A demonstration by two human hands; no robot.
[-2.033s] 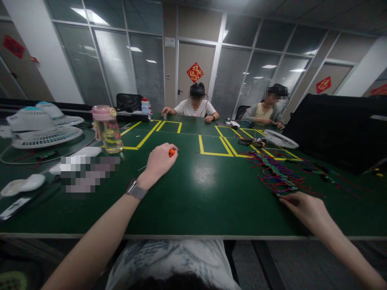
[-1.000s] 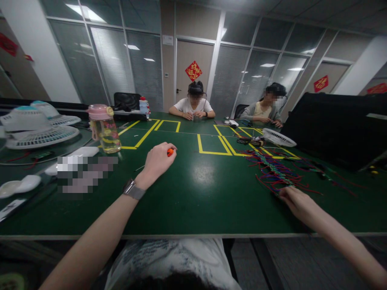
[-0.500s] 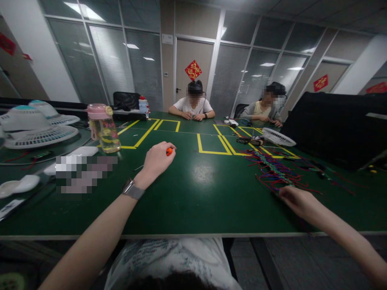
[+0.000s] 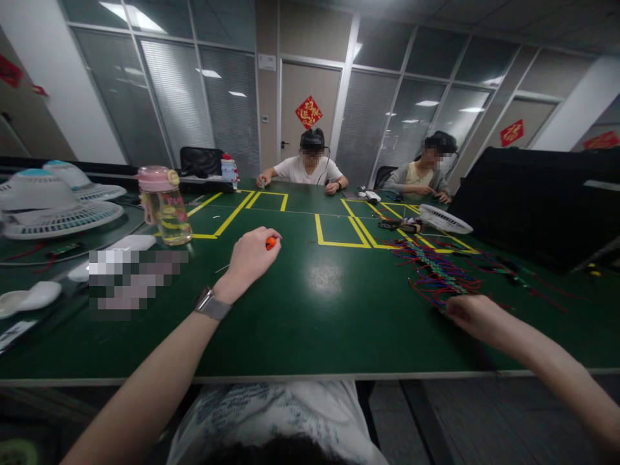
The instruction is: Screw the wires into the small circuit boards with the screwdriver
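Note:
My left hand point(image 4: 254, 257) rests on the green table, closed around a screwdriver. The screwdriver's orange handle end point(image 4: 270, 243) pokes out between thumb and finger, and its thin metal shaft shows on the hand's other side. At the near end of a row of small green circuit boards point(image 4: 433, 263) with red and blue wires, my right hand point(image 4: 465, 314) has its fingers pinched together. They appear to grip one wired circuit board, mostly covered by the hand; dark wires trail below it toward the table edge.
A pink-lidded bottle point(image 4: 165, 206), white fan parts point(image 4: 58, 206) and white plastic pieces point(image 4: 43, 296) lie at left. Yellow tape point(image 4: 343, 244) marks the table point(image 4: 310, 336). A white fan grille point(image 4: 444, 219) and black monitor point(image 4: 547, 206) stand right. Two co-workers sit across.
My two hands have hardly moved; the right fingers shift only slightly by the boards. Across the table, a co-worker's hands have moved apart, one holding a small object.

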